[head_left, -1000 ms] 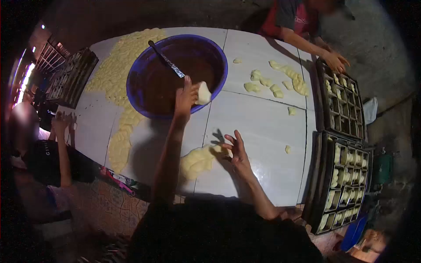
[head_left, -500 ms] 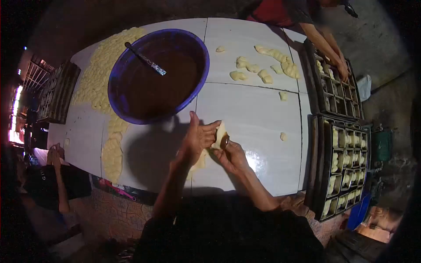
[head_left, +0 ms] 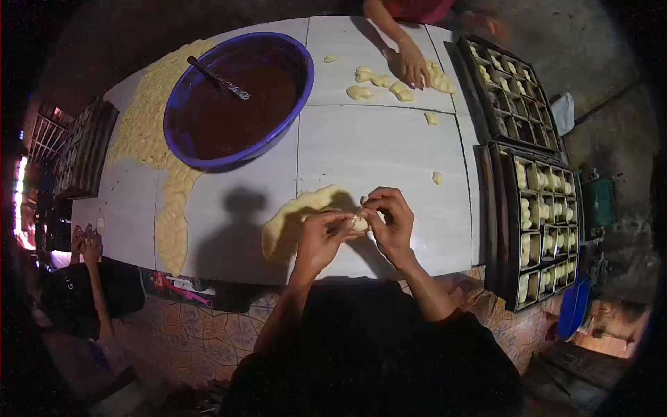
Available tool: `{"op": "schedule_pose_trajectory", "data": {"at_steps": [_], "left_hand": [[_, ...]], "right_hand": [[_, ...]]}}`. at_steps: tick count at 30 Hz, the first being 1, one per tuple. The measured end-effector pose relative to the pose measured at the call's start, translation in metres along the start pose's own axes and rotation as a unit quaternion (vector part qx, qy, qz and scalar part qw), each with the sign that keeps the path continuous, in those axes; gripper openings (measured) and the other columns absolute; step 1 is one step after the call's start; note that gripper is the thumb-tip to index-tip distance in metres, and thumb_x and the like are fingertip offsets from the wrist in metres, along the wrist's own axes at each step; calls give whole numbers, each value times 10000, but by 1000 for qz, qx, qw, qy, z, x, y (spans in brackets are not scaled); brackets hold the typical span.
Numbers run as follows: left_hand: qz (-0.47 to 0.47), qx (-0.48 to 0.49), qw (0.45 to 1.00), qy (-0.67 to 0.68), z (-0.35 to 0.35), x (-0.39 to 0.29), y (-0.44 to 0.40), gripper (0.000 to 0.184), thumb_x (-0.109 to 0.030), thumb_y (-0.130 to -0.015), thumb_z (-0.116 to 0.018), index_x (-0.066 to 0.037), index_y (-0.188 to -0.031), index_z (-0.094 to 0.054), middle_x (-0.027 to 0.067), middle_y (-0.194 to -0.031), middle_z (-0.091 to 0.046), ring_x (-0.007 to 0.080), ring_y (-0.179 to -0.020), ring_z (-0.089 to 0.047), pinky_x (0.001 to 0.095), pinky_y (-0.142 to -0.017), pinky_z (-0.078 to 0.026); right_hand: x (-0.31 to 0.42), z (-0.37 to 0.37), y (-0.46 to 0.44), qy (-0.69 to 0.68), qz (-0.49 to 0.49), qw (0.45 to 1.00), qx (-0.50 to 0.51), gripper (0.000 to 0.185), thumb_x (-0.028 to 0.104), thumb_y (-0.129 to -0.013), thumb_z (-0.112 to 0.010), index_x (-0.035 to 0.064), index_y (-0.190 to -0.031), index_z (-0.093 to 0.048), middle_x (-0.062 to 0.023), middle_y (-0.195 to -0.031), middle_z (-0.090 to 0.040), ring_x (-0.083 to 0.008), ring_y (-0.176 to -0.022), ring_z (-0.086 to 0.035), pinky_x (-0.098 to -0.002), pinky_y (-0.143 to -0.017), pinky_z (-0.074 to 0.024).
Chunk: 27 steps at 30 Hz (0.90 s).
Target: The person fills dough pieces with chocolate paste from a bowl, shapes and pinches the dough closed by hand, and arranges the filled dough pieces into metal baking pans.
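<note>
Between my two hands is a small pale piece of dough, pinched at its upper edge. My left hand grips its left side with thumb and fingers. From the right, my right hand pinches the top of the same piece. Most of the dough is covered by fingers, and its inside is hidden. Just behind my left hand a flat mass of dough pieces lies on the white tiled table. Farther back stands a blue basin of brown filling, with a spoon-like utensil in it.
Dough pieces cover the table's left side. Shaped pieces lie at the back, beneath a co-worker's hand. Divided metal trays holding dough line the right edge. Another person's hands are at the far left.
The dough, earlier spread on my left fingers with brown filling showing, is now gathered between both hands. The co-worker's hand has moved from the tray to the shaped pieces. The view has shifted.
</note>
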<state>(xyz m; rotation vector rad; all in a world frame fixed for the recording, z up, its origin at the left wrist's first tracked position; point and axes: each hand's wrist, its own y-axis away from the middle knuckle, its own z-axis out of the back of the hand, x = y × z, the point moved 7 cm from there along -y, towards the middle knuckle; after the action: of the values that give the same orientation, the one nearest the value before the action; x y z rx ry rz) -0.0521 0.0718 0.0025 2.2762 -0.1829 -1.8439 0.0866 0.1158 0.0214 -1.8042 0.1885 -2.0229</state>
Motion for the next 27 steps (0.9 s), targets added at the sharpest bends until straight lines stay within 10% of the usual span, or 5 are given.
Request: {"op": "schedule_pose_trajectory", "data": {"at_steps": [11,15,19,23,27], "left_hand": [[-4,-68,998,-7,-6,45,13,219,-180,-852,-723,24,-887,-653,48,-803,-664,81,-682,-606,205,-571,-483],[-39,-31,990,-130,-10,48,13,166,-103,-819,-742,-10,-875,-616,35,-808,-652,100,-783,-616,245,-674,-521],[-52,32,996,71,-22,55,18,245,56,-767,-720,-22,-940,-564,46,-989,-592,118,-909,-612,304,-808,-531],[-223,-82,963,-128,2,29,5,423,100,-737,-680,1,-1128,-556,113,-1118,-586,209,-1119,-566,313,-936,-496],[-100,-142,956,-237,31,39,-14,315,49,-836,-594,-5,-1145,-579,101,-1165,-594,206,-1179,-521,345,-1028,-404]], "right_hand": [[-2,2,43,118,-36,989,80,148,32,-807,-666,4,-951,-685,-89,-725,-618,-211,-742,-617,-306,-684,-491],[-18,11,50,117,-148,981,55,348,141,-931,-584,1,-1246,-543,-92,-1081,-599,-130,-867,-570,-276,-731,-477],[-50,-1,87,-186,-402,858,260,392,144,-950,-547,18,-1319,-508,-100,-1098,-626,-189,-1012,-591,-334,-858,-495],[-71,41,55,3,-281,960,-2,377,12,-851,-625,-26,-1224,-583,-123,-1115,-644,-173,-994,-603,-274,-893,-467],[-125,51,60,-2,-299,954,-17,286,-42,-880,-519,-53,-1148,-617,-133,-1100,-658,-202,-1001,-615,-306,-899,-478]]}}
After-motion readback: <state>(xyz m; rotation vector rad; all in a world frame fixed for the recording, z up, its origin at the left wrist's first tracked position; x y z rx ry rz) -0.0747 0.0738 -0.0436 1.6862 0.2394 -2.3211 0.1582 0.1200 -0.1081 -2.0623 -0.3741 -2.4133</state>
